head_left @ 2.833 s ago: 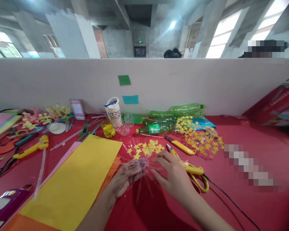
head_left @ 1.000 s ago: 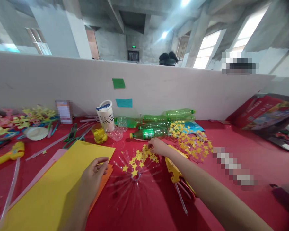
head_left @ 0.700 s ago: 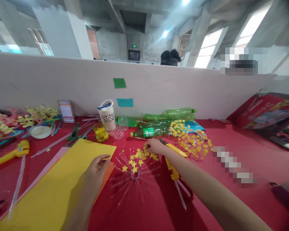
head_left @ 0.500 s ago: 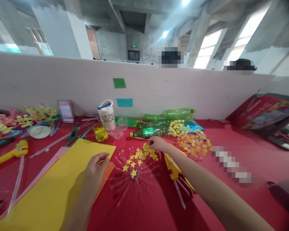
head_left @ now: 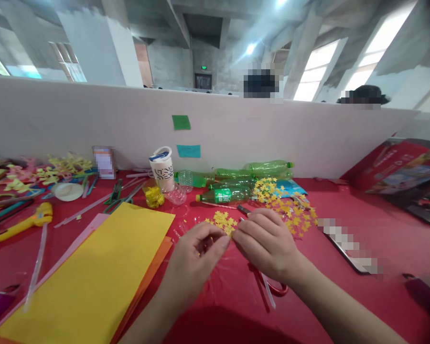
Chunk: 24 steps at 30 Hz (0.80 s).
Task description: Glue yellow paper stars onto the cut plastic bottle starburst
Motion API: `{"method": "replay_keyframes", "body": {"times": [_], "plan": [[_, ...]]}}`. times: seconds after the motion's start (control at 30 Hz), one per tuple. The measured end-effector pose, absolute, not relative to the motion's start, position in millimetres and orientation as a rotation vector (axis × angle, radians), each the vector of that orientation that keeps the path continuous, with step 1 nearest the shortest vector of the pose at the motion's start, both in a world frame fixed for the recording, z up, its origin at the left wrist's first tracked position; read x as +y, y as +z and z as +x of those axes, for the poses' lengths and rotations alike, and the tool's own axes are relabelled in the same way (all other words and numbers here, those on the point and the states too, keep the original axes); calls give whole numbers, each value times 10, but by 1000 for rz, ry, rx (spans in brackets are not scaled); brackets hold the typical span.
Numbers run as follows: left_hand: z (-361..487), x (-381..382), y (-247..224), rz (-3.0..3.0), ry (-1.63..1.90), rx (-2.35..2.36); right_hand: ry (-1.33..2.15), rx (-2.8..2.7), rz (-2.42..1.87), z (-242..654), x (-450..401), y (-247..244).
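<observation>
My left hand (head_left: 199, 260) and my right hand (head_left: 267, 243) meet over the middle of the table, each with its fingertips pinched. A bit of yellow, seemingly a small yellow star (head_left: 231, 234), shows between them; most of it is hidden by the fingers. Just behind the fingertips lies a cluster of yellow stars (head_left: 220, 220). Below the hands, thin clear plastic strips (head_left: 215, 279) fan out on the red cloth, largely covered. Under my right hand a clear glue stick (head_left: 268, 292) and a red curved part stick out; the yellow tool they belong to is mostly hidden.
Yellow sheets (head_left: 93, 267) lie on the left, beside a yellow glue gun (head_left: 25, 224). Green bottles (head_left: 225, 195), a white cup (head_left: 162, 174) and more yellow stars (head_left: 290, 212) stand or lie towards the white partition (head_left: 122, 124). A phone (head_left: 351, 248) rests at right.
My right hand has come back from the star cluster towards me. My left hand has moved right, and both now pinch together at one spot. The view has shifted slightly.
</observation>
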<state>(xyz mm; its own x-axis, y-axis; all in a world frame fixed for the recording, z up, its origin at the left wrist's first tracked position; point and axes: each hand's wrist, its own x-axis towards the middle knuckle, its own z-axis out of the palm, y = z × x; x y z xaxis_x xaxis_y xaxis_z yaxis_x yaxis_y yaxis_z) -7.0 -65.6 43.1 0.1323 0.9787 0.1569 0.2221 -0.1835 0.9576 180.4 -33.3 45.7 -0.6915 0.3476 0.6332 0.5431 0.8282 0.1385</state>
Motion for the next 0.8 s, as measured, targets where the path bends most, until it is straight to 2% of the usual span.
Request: {"method": "replay_keyframes", "body": {"times": [0.17,0.27,0.33,0.47,0.53,0.7,0.8], "plan": [[123,-687,366,1319,1167,1061,-557,-2424,-573,1881,-465,454],[138,-712,338,1228,1165,1048,-497,-2374,-596,1894,-458,439],[136,-717,328,1217,1160,1066,-254,-2218,-735,1875,-453,431],[144,-709,308,1302,1135,1101,465,-1970,-930,1788,-481,400],[156,-704,287,1313,1118,1091,633,-1935,-950,1742,-509,375],[118,-713,245,1293,1112,1135,678,-1927,-979,1853,-500,322],[10,-717,269,1357,1146,1242,403,-2064,-1175,2178,-417,197]]}}
